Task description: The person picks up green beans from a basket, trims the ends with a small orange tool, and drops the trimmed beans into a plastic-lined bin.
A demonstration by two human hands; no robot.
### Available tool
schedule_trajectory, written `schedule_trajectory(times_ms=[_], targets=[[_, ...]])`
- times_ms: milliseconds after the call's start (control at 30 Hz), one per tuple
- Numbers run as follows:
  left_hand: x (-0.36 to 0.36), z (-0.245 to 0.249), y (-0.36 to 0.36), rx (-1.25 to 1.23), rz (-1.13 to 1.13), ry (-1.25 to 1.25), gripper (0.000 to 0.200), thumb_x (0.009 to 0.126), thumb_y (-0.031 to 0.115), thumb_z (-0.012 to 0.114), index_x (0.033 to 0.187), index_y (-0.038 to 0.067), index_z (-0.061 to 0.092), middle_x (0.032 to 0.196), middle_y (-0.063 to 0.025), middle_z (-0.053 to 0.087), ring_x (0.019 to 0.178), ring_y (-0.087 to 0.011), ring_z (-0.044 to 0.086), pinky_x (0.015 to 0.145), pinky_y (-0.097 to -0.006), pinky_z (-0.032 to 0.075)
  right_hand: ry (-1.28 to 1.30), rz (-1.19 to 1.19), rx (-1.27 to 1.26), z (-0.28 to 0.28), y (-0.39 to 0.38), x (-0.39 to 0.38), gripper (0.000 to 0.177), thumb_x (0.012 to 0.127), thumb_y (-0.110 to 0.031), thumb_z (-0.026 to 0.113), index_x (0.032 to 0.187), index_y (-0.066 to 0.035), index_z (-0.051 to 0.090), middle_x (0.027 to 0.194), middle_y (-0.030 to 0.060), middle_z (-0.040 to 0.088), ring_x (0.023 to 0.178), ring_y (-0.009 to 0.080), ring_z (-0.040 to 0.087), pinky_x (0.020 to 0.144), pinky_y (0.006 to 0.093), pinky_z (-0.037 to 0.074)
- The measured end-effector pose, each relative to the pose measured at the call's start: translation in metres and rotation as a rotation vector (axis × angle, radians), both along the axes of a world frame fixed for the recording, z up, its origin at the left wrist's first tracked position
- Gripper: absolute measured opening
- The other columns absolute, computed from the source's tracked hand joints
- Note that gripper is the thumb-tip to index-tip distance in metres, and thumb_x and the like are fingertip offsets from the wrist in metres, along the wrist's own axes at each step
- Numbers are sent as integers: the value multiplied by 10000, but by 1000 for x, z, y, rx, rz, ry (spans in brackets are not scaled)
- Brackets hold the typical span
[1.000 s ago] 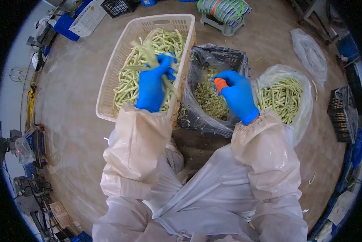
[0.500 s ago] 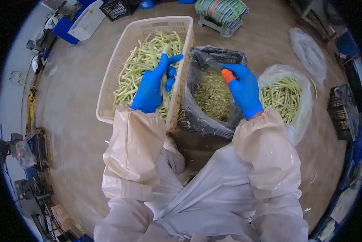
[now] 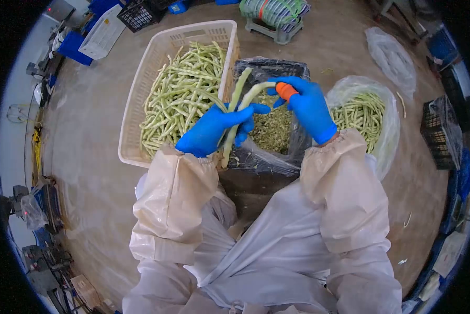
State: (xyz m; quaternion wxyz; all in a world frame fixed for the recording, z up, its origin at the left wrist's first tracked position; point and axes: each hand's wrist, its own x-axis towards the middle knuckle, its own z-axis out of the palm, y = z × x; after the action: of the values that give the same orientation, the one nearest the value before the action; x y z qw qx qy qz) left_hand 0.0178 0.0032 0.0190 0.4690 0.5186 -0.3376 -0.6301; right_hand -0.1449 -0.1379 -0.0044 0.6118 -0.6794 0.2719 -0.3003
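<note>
My left hand (image 3: 214, 129), in a blue glove, is closed around a few long pale green beans (image 3: 238, 125) near the crate's right rim. One bean curves over toward my right hand (image 3: 312, 110), also blue-gloved, with an orange cover on the thumb. The fingertips of that hand pinch the bean's end above a plastic-lined bin (image 3: 304, 73). Chopped green trimmings (image 3: 271, 131) lie inside the bin. To the left, a white plastic crate (image 3: 132, 104) holds a heap of the same beans (image 3: 185, 89).
Right of the bin sits a clear plastic bag (image 3: 394, 118) of beans. Farther back, a striped bundle (image 3: 276, 11) rests on a small grey stool (image 3: 276, 32). A crumpled plastic bag (image 3: 392, 57) lies on the floor, and a black crate (image 3: 439, 133) stands at the right.
My left hand has moved right, out of the crate, bringing beans with it. My right hand has shifted slightly and now meets the end of one bean. The view has moved a little.
</note>
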Motion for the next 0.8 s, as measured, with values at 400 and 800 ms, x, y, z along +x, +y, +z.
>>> schedule_trajectory(times_ms=[400, 800], targets=[[-10, -36, -9, -70, 143, -940, 250, 845, 192, 629, 1007, 2, 645, 794, -146, 660, 682, -178, 614, 625, -320, 472, 303, 117, -649, -18, 29, 7, 161, 782, -164, 586, 864, -31, 627, 835, 204, 613, 738, 388, 585, 634, 452, 467], [-26, -27, -12, -146, 574, -337, 253, 851, 180, 621, 981, -37, 644, 824, -90, 668, 747, -178, 625, 697, -274, 483, -99, 70, 293, 4, 30, 11, 134, 839, -62, 565, 921, 17, 635, 761, 103, 656, 605, 161, 621, 550, 260, 490]])
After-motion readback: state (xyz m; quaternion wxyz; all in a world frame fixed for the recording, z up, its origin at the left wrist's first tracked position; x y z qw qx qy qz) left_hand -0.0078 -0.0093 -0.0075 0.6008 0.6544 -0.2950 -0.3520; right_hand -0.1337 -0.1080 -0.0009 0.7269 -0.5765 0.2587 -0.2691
